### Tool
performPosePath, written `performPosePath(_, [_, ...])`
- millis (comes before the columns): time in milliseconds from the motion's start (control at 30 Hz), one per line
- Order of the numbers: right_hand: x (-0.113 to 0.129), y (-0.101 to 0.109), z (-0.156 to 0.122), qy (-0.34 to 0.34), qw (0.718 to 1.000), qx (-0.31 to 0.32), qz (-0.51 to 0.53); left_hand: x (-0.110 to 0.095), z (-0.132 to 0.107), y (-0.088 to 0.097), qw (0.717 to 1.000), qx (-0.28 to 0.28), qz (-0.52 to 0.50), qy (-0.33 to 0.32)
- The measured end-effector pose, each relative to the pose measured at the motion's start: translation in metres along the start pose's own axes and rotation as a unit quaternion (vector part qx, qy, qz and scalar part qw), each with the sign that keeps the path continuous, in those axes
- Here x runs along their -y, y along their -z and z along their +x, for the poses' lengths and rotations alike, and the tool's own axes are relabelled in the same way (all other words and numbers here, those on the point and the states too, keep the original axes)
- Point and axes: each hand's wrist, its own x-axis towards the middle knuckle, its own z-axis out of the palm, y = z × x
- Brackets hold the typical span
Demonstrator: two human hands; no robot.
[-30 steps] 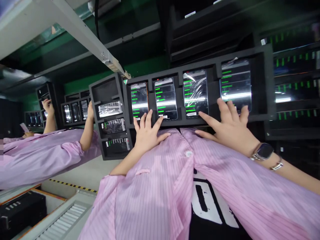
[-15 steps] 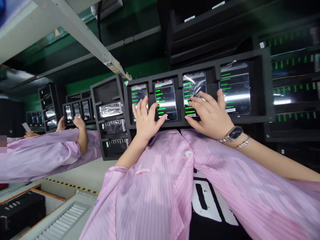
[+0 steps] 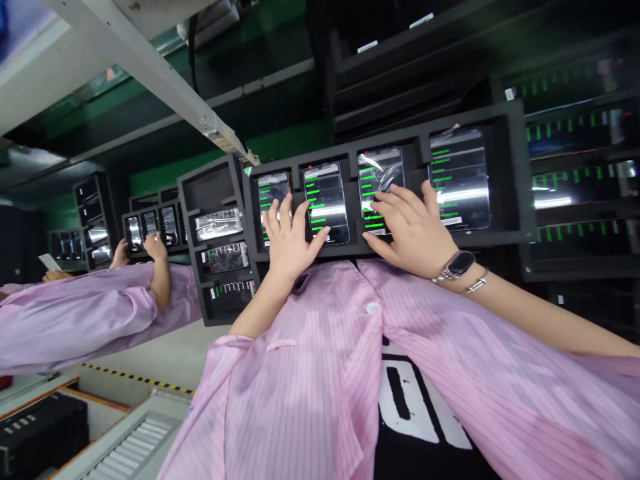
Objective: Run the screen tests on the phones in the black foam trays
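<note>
Left hand (image 3: 290, 243), right hand (image 3: 413, 227), phones (image 3: 326, 203) — green text (image 3: 313, 193) illegible

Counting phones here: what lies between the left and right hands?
Between the left hand and right hand, the head view shows one smartphone with green text, in a slot of the black foam tray.

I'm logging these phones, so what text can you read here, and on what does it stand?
Green lines on the phone screens: too small to read.
White label on the rightmost phone: too small to read.
White print on the black T-shirt: cut off, unreadable.
Nothing else is legible.
</note>
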Motion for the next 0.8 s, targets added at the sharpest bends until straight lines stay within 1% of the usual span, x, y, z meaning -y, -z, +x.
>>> performPosePath(200, [0.000,-0.002,0.001,-0.004,1.000,0.005,-0.012,-0.001,0.007,0.000,0.999,0.018,0.019,0.035])
performPosePath(333, [0.002,-0.002,0.003,-0.011,1.000,0.005,-0.011,0.000,0.011,0.001,0.999,0.030,0.022,0.032])
performPosePath(400, [0.003,-0.002,0.004,-0.017,1.000,0.014,-0.010,0.001,0.012,0.000,0.999,0.023,0.015,0.028])
performPosePath(500, [0.004,-0.003,0.008,-0.030,0.999,0.038,-0.010,0.004,0.011,0.000,1.000,-0.010,-0.005,0.022])
performPosePath(567, [0.002,-0.002,0.009,-0.037,0.998,0.050,-0.005,0.010,0.009,0.003,0.999,-0.039,-0.017,0.026])
performPosePath(667, [-0.008,0.006,0.005,-0.037,0.998,0.052,0.008,0.026,0.004,0.013,0.995,-0.072,-0.016,0.061])
performPosePath(733, [-0.019,0.018,-0.004,-0.046,0.998,0.040,0.002,0.039,0.000,0.020,0.992,-0.078,-0.002,0.098])
performPosePath(800, [-0.033,0.030,-0.017,-0.076,0.997,0.020,-0.024,0.051,-0.004,0.025,0.989,-0.063,0.007,0.130])
